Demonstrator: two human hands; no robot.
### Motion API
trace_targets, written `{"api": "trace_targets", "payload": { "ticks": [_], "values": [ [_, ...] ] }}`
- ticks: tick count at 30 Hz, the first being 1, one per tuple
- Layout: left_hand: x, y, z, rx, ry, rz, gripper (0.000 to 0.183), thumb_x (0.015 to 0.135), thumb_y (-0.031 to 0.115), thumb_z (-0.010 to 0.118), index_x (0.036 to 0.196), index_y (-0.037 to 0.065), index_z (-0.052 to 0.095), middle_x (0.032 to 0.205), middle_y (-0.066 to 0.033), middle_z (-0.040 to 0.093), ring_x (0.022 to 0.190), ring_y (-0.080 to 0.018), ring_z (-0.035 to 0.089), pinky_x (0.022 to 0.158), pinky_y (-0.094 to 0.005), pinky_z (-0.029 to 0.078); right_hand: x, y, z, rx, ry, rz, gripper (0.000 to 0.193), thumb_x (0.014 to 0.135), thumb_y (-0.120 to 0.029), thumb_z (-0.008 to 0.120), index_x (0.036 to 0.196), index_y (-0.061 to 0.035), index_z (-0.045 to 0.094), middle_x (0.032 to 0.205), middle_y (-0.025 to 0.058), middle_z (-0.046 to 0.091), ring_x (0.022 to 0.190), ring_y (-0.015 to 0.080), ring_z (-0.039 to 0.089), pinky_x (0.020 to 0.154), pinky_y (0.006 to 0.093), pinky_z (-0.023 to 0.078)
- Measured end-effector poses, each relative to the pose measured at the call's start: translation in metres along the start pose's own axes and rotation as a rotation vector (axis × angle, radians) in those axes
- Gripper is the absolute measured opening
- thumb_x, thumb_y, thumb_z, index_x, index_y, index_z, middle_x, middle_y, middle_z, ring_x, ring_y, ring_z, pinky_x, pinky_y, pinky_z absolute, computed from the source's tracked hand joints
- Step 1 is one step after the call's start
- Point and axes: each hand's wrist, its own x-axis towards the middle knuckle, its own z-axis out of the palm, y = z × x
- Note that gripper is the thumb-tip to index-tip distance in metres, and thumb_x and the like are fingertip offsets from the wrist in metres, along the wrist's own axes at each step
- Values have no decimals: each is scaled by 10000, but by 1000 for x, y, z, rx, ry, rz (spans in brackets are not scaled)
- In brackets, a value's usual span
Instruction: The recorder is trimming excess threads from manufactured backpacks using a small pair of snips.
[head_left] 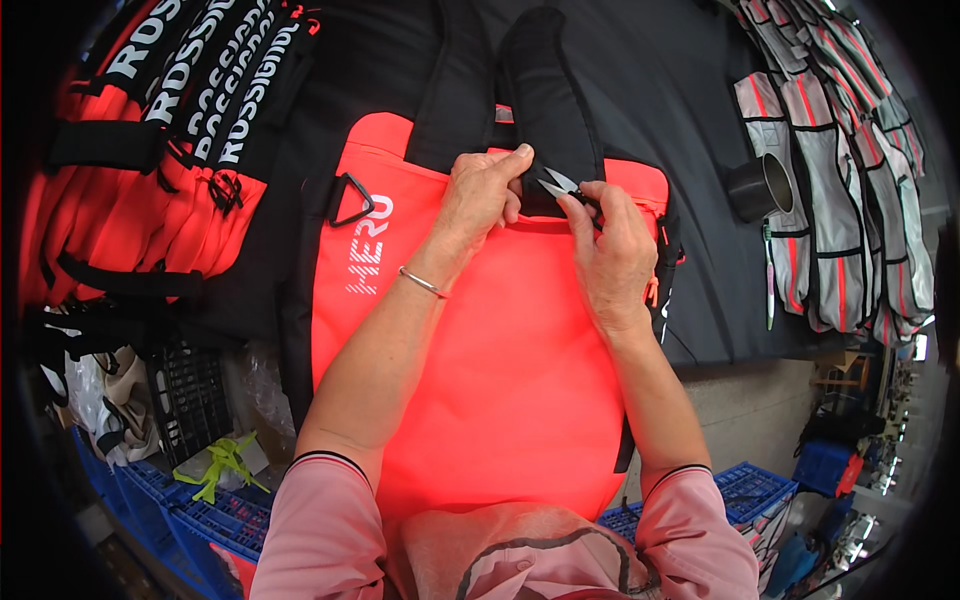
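A large red-orange backpack (500, 350) with black trim lies flat in front of me, its lower end reaching toward my body. Two padded black shoulder straps (548, 85) run away from its far end. My left hand (478, 195) is closed, thumb and fingers pinching the edge of the right strap near its base. Between the thumb and fingers of my right hand (617, 250) is a pair of small thread snips (562, 184). Their pointed silver blades are spread apart over the black strap, close to my left fingertips. The fingers partly hide the snips' handle.
Stacked red and black bags (170, 220) lie at left; grey panels with black and red trim (835, 200) at right. A dark metal cup (760, 188) and a thin brush-like stick (770, 280) sit beside the panels. Blue crates (225, 520) stand below the black-covered table (690, 250).
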Motion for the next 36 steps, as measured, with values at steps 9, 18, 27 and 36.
{"api": "trace_targets", "payload": {
  "ticks": [9, 18, 27, 36],
  "values": [
    [0, 0, -3, -1, -47, 2, 438, 940, 360, 619, 647, 39, 564, 550, -7, 522, 430, -71, 508, 393, -220, 353, 6, -4, -6, 487, -204, 572, 217, 862, -103, 732, 1024, -6, 626, 838, 61, 651, 763, 145, 611, 695, 269, 485],
    [5, -2, -11, -78, -152, -15, 421, 946, 365, 628, 681, 39, 601, 545, -9, 552, 433, -60, 516, 399, -199, 371, 10, -2, -3, 415, -201, 469, 207, 837, -68, 744, 996, 7, 634, 865, 35, 654, 795, 94, 598, 702, 263, 476],
    [5, -4, -11, -105, -196, -13, 336, 972, 339, 613, 775, 67, 638, 568, 28, 540, 433, -20, 487, 389, -165, 331, 19, 6, -15, 704, -343, 615, 214, 825, -73, 760, 998, -1, 656, 846, 26, 659, 774, 80, 601, 701, 229, 480],
    [11, -6, -15, -164, -198, -79, 333, 957, 347, 636, 762, 80, 596, 623, 16, 559, 433, -26, 477, 380, -169, 324, 27, 14, -36, 152, -227, -91, 256, 754, -125, 813, 941, -38, 662, 835, 58, 677, 718, 165, 662, 627, 289, 543]
  ]
}}
